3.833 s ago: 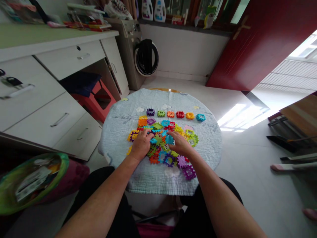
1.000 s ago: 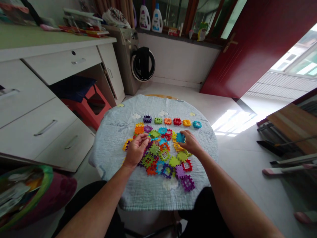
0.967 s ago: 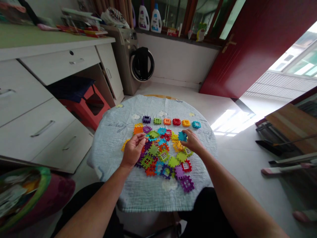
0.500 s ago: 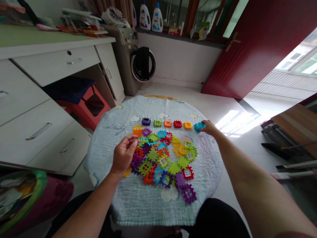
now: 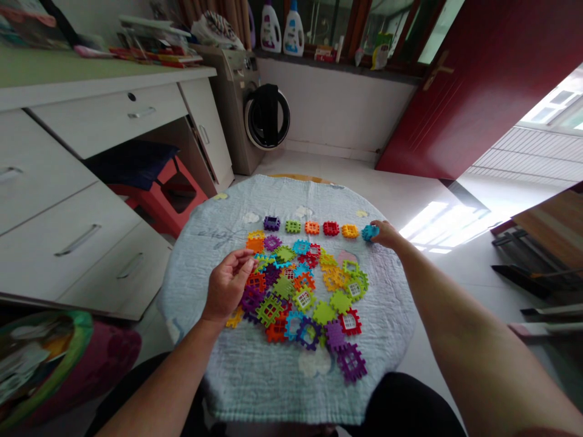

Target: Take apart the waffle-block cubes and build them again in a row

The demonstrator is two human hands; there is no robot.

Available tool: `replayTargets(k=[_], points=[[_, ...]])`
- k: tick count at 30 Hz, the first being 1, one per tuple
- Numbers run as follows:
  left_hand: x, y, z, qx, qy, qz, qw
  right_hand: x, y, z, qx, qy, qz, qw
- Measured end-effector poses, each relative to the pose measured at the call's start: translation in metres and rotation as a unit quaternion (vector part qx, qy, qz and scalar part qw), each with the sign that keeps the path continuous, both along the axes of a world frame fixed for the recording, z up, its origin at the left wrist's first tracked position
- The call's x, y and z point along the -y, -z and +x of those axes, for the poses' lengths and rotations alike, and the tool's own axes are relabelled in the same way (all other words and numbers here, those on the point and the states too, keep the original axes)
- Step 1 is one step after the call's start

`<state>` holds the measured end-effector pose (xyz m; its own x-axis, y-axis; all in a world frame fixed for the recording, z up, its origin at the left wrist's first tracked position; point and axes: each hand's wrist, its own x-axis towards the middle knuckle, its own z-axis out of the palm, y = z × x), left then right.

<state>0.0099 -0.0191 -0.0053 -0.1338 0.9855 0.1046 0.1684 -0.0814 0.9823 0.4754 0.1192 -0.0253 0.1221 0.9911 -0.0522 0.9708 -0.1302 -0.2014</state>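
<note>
At the right end of a row of plastic blocks, my right hand (image 5: 387, 235) pinches a blue interlocking block (image 5: 370, 232) against the cloth. To its left in the row stand a yellow block (image 5: 350, 231), a red block (image 5: 331, 228), an orange block (image 5: 312, 227), a green block (image 5: 293, 226) and a dark purple block (image 5: 272, 223). My left hand (image 5: 229, 285) hovers by the left edge of the pile of loose interlocking tiles (image 5: 285, 287), its fingers loosely curled and apart from the thumb. Nothing shows in it. A purple tile (image 5: 351, 362) lies at the pile's near right end.
A pale blue cloth (image 5: 259, 382) covers the round table. Behind it stands a washing machine (image 5: 234, 109) with its door open. A red stool (image 5: 166, 194) is at left beside white drawers (image 5: 91, 237), and a filled bin (image 5: 98, 364) stands near left. A red door (image 5: 455, 91) is at right.
The view has shifted slightly, moving the scene a little to the right. Both hands stay in nearly the same places, the right one still on the blue block.
</note>
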Motion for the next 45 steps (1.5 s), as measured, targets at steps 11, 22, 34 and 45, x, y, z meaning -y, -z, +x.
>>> replayTargets(k=[11,22,34,45], points=[[-0.005,-0.006,-0.004,0.002,-0.03,0.024,0.999,0.063,-0.016,-0.048,-0.147,0.046,0.164,0.975],[-0.024,0.003,-0.022,-0.216,-0.098,0.077,0.968,0.2,-0.039,-0.171,-0.211,-0.144,0.0,0.967],[-0.059,0.006,-0.023,-0.4,0.037,0.068,0.913,0.172,-0.028,-0.192,-0.151,-0.155,-0.055,0.975],[-0.13,0.018,-0.01,-0.509,0.181,-0.045,0.84,0.167,-0.026,-0.193,-0.151,-0.167,-0.058,0.973]])
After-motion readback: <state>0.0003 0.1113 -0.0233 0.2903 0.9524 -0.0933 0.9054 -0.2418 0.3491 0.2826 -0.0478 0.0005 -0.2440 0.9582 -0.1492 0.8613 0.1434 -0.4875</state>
